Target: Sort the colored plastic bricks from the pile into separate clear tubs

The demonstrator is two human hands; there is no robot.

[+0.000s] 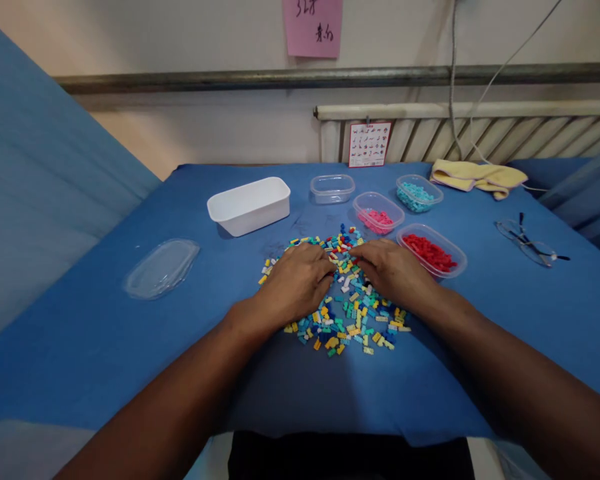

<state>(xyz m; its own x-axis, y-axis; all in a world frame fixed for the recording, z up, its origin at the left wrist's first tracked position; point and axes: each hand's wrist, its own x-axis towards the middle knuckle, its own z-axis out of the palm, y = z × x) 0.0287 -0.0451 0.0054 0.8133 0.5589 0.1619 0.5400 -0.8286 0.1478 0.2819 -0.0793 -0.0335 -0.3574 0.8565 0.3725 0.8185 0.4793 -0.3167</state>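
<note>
From where I stand, taking the one view from the head, the loose toy bricks [355, 328] lie scattered across the middle of the frame on the blue bench [95, 360], with both hands down among them. The left grip [300, 280] curls over the upper left of the scatter, fingers bent inward; the right grip [393, 270] reaches in from the other side, thumb and forefinger close together near some red bricks. Whether either one has a brick pinched, I can't tell. With pieces this small, I'd say light fingertips and raised palms would serve best, since a heavy palm hides colours and drags neighbours along. Spreading the bricks thinly would make each easier to catch by its sides. The red-filled box [461, 259] sits just beside the right hand, so a careless knuckle or wrist could nudge it. Behind it, toward the upper right, are the pink-filled box [400, 217] and the turquoise-filled box [438, 197], then a see-through box [333, 198] and a white tub [253, 213] at upper centre. Thin plastic lids [163, 269] lie at left; the glasses [529, 244] and yellow cloth [475, 175] stay well out at right.
</note>
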